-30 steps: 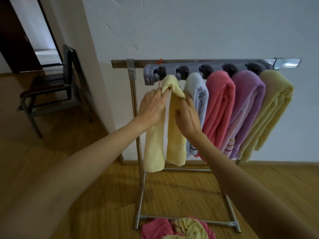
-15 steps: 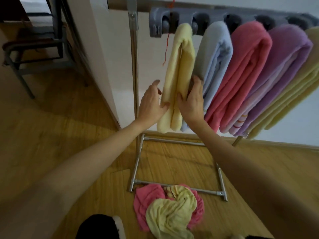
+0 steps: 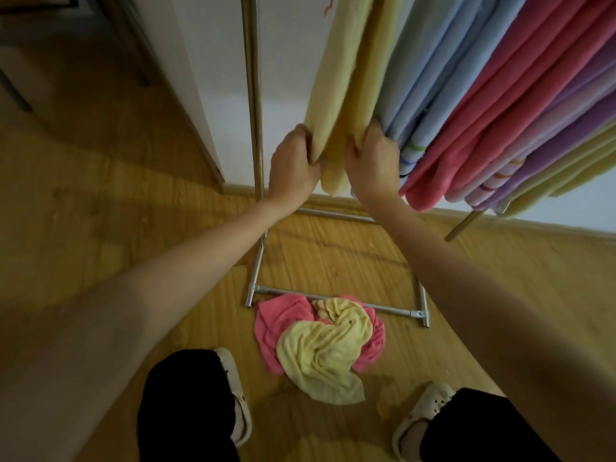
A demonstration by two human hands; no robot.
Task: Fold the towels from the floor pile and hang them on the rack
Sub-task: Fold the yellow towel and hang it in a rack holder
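Landmark: upright metal pole of the towel rack [image 3: 254,105]; all places below are given relative to it.
Left hand [image 3: 295,165]: just right of the pole, fingers curled round the left hanging half of the pale yellow folded terry towel [image 3: 346,95], gripping near its lower edge.
Right hand [image 3: 373,163]: further right, fingers curled round the right hanging half of the same towel, at matching height.
Towel in hand: draped over the rack top, which is out of view; both halves hang down to the right of the pole, the lower ends level with the hands.
Change: one second ago both hands were high at the rack top, seating this towel; half a second ago they were at mid-length with flatter fingers; now they are at the bottom and have closed on the fabric. The view has tipped down toward the floor.
Meaning: judged as the final smoothing pull; hanging of this towel is nearly complete.
Neighbours: light blue folded towel [image 3: 430,78], then pink folded towel [image 3: 493,105], further right of the pole, already hung.
Floor pile: crumpled pale yellow towel [image 3: 320,358] lying on a crumpled pink towel [image 3: 283,318], below and right of the pole, against the rack's front foot bar [image 3: 393,308].
Remaining: at least two towels to fold and hang.
Next: release, then reach down to the pile.
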